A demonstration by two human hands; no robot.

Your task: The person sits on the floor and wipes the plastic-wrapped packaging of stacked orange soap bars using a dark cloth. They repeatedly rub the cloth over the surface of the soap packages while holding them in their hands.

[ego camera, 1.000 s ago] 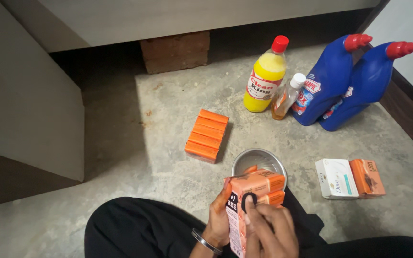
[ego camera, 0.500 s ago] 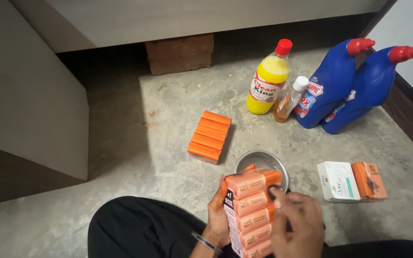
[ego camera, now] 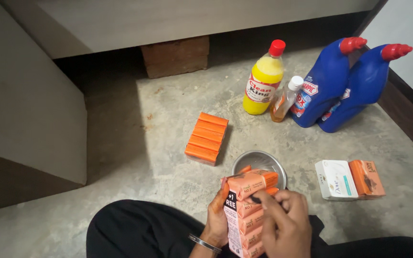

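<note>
Two hands work at a multipack of orange soap bars over the lap.

The left hand [ego camera: 217, 217] has its grip closed around the side of the soap multipack [ego camera: 245, 212], held upright; the right hand [ego camera: 285, 224] pinches at its front wrapping, fingers curled on the bars. Just behind the pack a steel bowl [ego camera: 259, 162] sits on the concrete floor [ego camera: 168, 143]. Further out lie an orange soap stack [ego camera: 207, 138], a white soap box [ego camera: 335, 179], an orange box [ego camera: 366, 177], a yellow bottle [ego camera: 262, 81] and two blue bottles [ego camera: 345, 81].
</note>
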